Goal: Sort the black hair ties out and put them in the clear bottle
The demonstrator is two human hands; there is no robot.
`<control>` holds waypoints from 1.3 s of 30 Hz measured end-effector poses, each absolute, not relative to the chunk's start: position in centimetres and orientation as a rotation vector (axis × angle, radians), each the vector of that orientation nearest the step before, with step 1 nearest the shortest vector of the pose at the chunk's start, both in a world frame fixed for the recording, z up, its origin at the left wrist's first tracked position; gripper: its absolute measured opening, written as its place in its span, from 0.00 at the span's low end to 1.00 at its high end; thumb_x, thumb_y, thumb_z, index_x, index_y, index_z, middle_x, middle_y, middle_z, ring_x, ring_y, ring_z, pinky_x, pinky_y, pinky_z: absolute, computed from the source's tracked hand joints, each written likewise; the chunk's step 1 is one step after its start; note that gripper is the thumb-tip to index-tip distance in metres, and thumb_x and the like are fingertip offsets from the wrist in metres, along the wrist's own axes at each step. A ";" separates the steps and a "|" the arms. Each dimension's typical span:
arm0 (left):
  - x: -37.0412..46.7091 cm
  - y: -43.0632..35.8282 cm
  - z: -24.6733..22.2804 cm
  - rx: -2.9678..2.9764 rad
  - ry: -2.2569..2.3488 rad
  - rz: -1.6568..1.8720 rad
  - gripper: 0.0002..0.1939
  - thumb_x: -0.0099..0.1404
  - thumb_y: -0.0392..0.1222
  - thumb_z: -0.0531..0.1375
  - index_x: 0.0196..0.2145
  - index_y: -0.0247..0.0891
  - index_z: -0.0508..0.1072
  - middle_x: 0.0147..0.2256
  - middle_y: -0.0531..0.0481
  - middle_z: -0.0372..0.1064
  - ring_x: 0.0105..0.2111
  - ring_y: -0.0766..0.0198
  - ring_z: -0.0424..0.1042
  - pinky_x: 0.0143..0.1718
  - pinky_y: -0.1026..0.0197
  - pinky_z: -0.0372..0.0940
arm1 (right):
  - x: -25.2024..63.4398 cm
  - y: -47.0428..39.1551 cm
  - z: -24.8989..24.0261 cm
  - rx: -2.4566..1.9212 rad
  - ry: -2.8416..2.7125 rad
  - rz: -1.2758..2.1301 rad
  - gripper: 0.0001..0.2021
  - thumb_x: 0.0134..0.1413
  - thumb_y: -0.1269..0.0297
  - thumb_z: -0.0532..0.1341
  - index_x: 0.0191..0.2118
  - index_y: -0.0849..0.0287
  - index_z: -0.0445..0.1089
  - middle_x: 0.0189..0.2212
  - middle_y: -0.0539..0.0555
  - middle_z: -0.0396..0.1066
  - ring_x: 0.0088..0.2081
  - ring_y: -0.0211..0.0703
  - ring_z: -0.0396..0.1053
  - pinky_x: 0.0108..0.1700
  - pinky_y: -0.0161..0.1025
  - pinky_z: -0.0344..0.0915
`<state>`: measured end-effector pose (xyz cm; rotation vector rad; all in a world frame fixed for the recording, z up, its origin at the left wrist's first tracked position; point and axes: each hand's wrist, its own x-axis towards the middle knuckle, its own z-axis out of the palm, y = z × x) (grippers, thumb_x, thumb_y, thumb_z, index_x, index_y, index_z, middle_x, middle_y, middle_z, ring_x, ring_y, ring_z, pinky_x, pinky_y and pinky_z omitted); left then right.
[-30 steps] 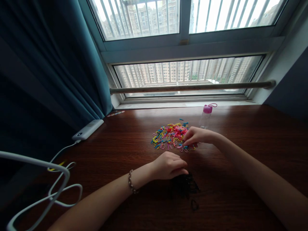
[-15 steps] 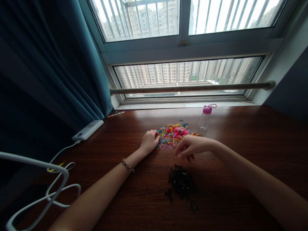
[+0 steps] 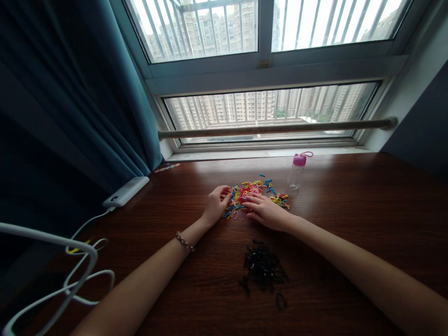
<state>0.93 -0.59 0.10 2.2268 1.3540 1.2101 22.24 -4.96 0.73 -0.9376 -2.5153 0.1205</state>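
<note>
A pile of small, loop-shaped pieces (image 3: 250,189) in pink, yellow, blue and red lies on the brown table. At its left edge is my left hand (image 3: 214,204), fingers curved and apart against the pieces, with nothing visibly held. My right hand (image 3: 266,210) lies palm down over the pile's front right part, fingers spread and touching the pieces. What is under its fingertips is hidden. Nearer to me is a heap of similar black pieces (image 3: 263,266), with one black loop (image 3: 281,301) lying apart from it. A beaded bracelet (image 3: 185,241) is on my left wrist.
A clear bottle (image 3: 297,177) with a pink lid stands behind the pile on the right. On the left lie a white power bank (image 3: 126,191) and its white cable (image 3: 91,254). Behind the table are a blue curtain (image 3: 136,116) and a window with a rail (image 3: 280,128).
My right hand has moved from above the table, between the two piles, onto the coloured pile, and its fingers have spread. My left hand has loosened slightly at the pile's left edge.
</note>
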 end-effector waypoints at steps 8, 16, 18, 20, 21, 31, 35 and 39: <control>2.0 -2.8 1.7 2.810 0.778 0.761 0.20 0.63 0.34 0.49 0.53 0.40 0.60 0.51 0.45 0.62 0.55 0.59 0.55 0.56 0.51 0.52 | 21.3 -6.6 2.2 -0.704 -2.596 0.220 0.13 0.58 0.61 0.53 0.46 0.58 0.67 0.46 0.56 0.67 0.54 0.47 0.56 0.57 0.48 0.50; 1.9 -2.5 1.0 2.820 1.144 0.734 0.15 0.62 0.40 0.52 0.47 0.39 0.66 0.48 0.45 0.66 0.54 0.54 0.57 0.55 0.45 0.48 | 23.0 -4.7 2.6 -0.951 -2.350 0.293 0.15 0.60 0.63 0.50 0.31 0.60 0.71 0.30 0.55 0.72 0.34 0.41 0.68 0.40 0.36 0.61; 1.9 -2.4 0.9 2.834 1.253 0.748 0.13 0.62 0.40 0.51 0.45 0.40 0.67 0.48 0.46 0.66 0.55 0.53 0.55 0.55 0.43 0.47 | 23.7 -4.2 2.4 -1.075 -2.260 0.241 0.17 0.60 0.61 0.50 0.26 0.60 0.71 0.25 0.54 0.71 0.30 0.40 0.68 0.37 0.34 0.61; 1.8 -2.3 0.8 2.834 1.336 0.772 0.12 0.63 0.39 0.51 0.43 0.39 0.68 0.48 0.46 0.65 0.55 0.53 0.55 0.55 0.44 0.48 | 24.3 -3.8 2.3 -1.148 -2.193 0.188 0.19 0.60 0.60 0.49 0.24 0.61 0.70 0.24 0.54 0.71 0.29 0.40 0.68 0.35 0.34 0.61; 1.7 -2.2 0.8 2.835 1.365 0.785 0.13 0.63 0.38 0.50 0.44 0.39 0.67 0.49 0.46 0.65 0.55 0.53 0.54 0.55 0.45 0.48 | 24.4 -3.6 2.2 -1.142 -2.177 0.174 0.19 0.60 0.60 0.49 0.25 0.61 0.71 0.25 0.54 0.72 0.31 0.41 0.68 0.36 0.34 0.61; 1.9 -2.4 1.0 2.843 1.226 0.826 0.22 0.62 0.31 0.48 0.54 0.38 0.55 0.53 0.46 0.61 0.57 0.60 0.52 0.57 0.47 0.44 | 24.7 -3.0 1.2 -1.019 -2.360 0.059 0.13 0.59 0.65 0.51 0.37 0.58 0.72 0.39 0.54 0.72 0.45 0.43 0.67 0.52 0.40 0.58; 1.8 -2.3 0.8 2.776 1.205 0.826 0.20 0.62 0.33 0.49 0.52 0.37 0.56 0.45 0.46 0.69 0.52 0.60 0.60 0.57 0.47 0.45 | 25.2 -2.8 0.8 -1.277 -2.189 0.050 0.14 0.59 0.64 0.51 0.30 0.58 0.73 0.34 0.55 0.73 0.40 0.44 0.69 0.45 0.37 0.62; 1.7 -2.2 0.6 2.772 1.211 0.839 0.16 0.62 0.34 0.50 0.49 0.38 0.60 0.40 0.48 0.71 0.49 0.60 0.63 0.56 0.47 0.46 | 25.3 -2.8 0.9 -1.348 -2.102 0.047 0.15 0.59 0.63 0.52 0.27 0.58 0.73 0.30 0.55 0.73 0.36 0.44 0.70 0.41 0.35 0.62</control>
